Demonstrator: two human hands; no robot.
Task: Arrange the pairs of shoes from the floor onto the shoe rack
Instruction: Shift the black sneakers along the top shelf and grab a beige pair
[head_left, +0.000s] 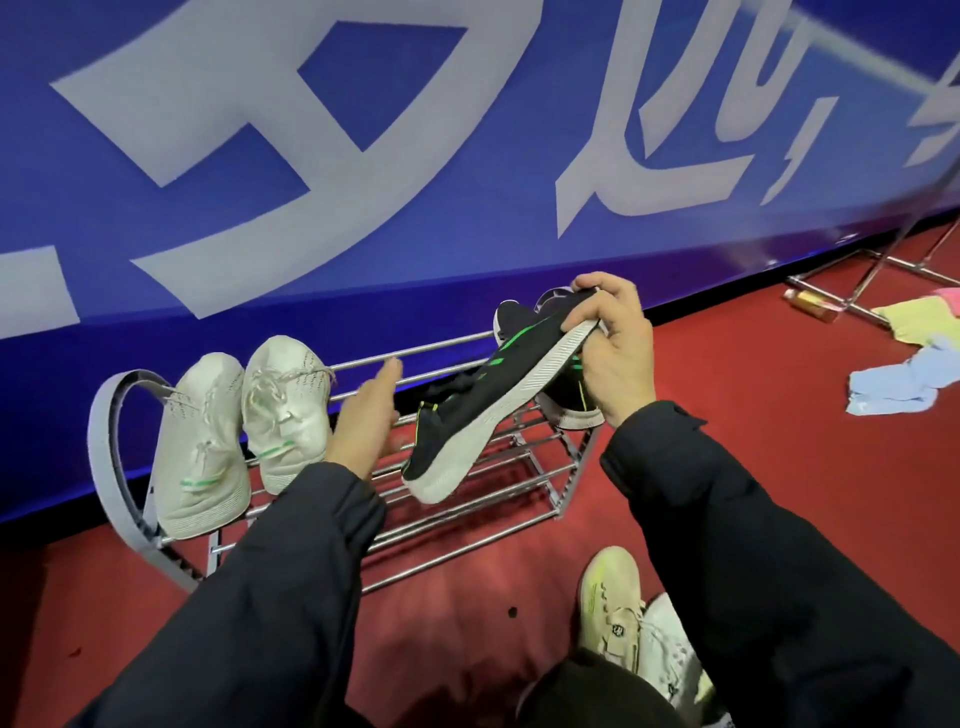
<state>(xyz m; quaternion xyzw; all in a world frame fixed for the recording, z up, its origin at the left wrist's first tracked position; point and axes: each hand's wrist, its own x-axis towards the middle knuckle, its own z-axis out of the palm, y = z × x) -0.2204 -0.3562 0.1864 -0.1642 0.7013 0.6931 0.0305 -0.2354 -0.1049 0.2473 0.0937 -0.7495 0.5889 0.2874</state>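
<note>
A chrome shoe rack (467, 499) stands against a blue banner wall. Two white sneakers (244, 431) rest side by side on its top tier at the left. My right hand (615, 348) grips the heel of a black sneaker with green stripes and a white sole (483, 410), tilted toe-down over the right half of the rack. Behind it a second black sneaker (563, 400) sits at the rack's right end, mostly hidden. My left hand (366, 410) hovers flat and empty between the white pair and the held shoe. A yellow-white pair (628, 623) lies on the floor near me.
The blue banner (363, 182) runs directly behind the rack. On the red floor at the right lie coloured cloths (904, 353), a small bottle (813, 304) and the metal legs of a stand (878, 275).
</note>
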